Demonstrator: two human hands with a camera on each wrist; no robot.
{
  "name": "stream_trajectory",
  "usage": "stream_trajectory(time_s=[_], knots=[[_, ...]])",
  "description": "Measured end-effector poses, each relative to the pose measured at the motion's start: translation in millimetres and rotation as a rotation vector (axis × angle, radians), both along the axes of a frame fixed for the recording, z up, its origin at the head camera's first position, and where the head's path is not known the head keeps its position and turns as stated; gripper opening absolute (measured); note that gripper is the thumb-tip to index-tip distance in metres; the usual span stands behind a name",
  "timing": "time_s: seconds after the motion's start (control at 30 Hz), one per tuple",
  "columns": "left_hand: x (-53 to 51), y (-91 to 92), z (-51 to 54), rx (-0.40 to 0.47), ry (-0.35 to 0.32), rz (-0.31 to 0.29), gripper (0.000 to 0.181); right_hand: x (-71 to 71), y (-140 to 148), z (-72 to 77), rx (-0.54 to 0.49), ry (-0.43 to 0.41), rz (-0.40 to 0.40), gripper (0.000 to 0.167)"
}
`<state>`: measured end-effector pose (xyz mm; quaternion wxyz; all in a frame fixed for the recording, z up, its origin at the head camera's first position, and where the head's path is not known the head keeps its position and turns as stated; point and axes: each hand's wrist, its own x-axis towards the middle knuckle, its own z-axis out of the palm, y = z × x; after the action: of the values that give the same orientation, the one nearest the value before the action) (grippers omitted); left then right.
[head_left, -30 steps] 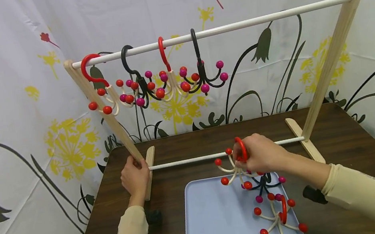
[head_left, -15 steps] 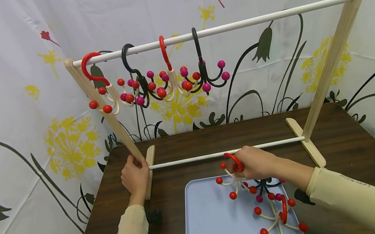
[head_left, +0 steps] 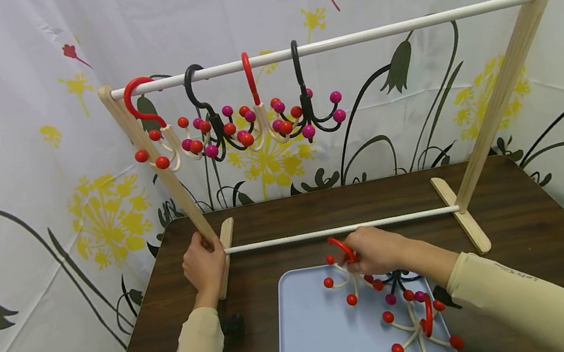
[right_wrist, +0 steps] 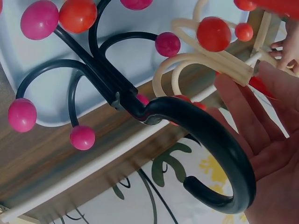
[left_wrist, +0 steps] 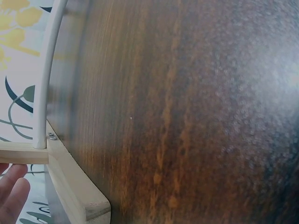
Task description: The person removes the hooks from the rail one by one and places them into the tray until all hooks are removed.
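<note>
My left hand point(head_left: 205, 268) grips the lower end of the left wooden post point(head_left: 169, 180) of a rack; in the left wrist view its fingers point(left_wrist: 16, 186) lie against the post. My right hand point(head_left: 375, 250) holds a hanger with cream prongs, red ball tips and a red hook point(head_left: 341, 247), tilted above the pale blue tray point(head_left: 311, 336). Part of the grip is hidden by the hand. Close by is a black hanger point(right_wrist: 126, 88) with mostly pink balls, its hook near my right palm. Another red-hooked cream hanger point(head_left: 418, 326) lies at the tray's right side.
Several hangers, red-hooked and black-hooked in turn, hang on the left half of the white top rail point(head_left: 402, 25). A lower white bar point(head_left: 281, 241) crosses behind the tray. The right post point(head_left: 500, 100) stands on a wooden foot point(head_left: 464, 222). Behind hangs a flowered curtain point(head_left: 77, 231).
My right hand has moved left and down toward the tray with the hanger, whose hook now tilts further left. My left hand stays at the post.
</note>
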<state>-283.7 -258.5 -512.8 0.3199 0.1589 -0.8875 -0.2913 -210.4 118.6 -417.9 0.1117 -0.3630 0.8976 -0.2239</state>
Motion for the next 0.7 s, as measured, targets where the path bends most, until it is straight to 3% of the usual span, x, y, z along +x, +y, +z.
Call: stream_trajectory(time_s=[0.3,0.57,0.7], knots=[[-0.3,-0.5,-0.7,-0.002,0.006,0.003,0.017,0.6,-0.2,-4.7,0.059,-0.079,0.007,0.016],[-0.6,1.8,0.3,-0.002,-0.001,0.0,0.017,4.0,5.9,0.1,0.15,-0.044,0.024,0.015],[-0.3,1.6,-0.6,-0.002,-0.004,0.003,0.017,3.9,9.0,4.1,0.182,-0.066,0.01,0.019]])
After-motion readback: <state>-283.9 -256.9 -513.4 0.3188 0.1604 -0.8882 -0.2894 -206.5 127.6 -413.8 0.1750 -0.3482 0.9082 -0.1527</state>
